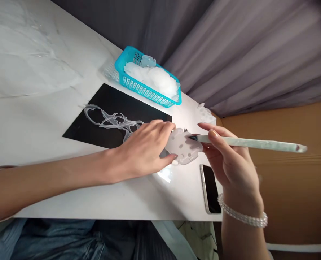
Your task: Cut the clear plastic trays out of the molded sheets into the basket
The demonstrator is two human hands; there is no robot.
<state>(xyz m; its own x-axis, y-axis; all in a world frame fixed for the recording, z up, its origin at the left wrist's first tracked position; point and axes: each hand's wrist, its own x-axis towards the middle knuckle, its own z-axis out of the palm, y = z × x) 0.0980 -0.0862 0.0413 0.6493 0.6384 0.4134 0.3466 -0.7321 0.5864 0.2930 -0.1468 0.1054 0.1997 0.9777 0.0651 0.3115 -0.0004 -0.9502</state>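
Note:
A translucent whitish piece with several small holes [184, 147] is gripped at its left edge between the thumb and fingers of my left hand [146, 148]. In my right hand [232, 159] is a slim pen-like tool with a pale, marbled handle [263, 143], held like a pencil. Its dark tip points left and meets or hovers just over the upper right of the piece; contact is hard to tell. Fingers of my right hand are close to the piece's right edge. Left of my left hand, clear, looped frame-like pieces [117, 121] lie on a black sheet [103, 97].
A turquoise basket [146, 92] full of white translucent pieces [155, 77] stands at the back. Another holed piece [206, 113] lies at the table's right end. A phone [211, 189] rests near the front edge of the white table [90, 198]. Clear plastic sheeting [22, 54] covers the left.

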